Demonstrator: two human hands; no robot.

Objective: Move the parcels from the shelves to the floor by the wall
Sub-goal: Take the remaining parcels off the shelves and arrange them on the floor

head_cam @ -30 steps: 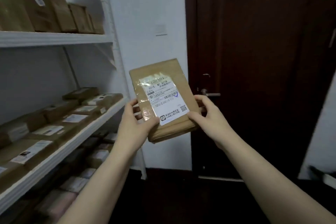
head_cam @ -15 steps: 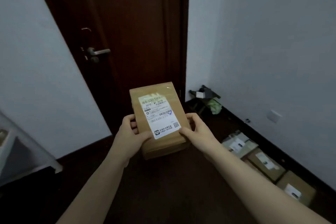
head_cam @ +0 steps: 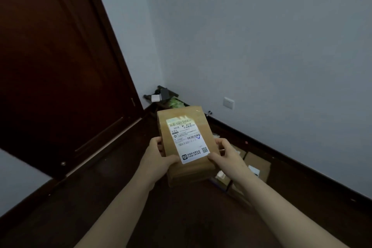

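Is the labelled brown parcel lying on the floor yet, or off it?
Off it: left hand and right hand grip the parcel by its sides, above other parcels on the floor.

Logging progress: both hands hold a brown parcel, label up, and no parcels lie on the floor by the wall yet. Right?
Not quite: the head view shows parcels already lying on the floor by the wall. The left hand and right hand do hold the brown parcel, label up.
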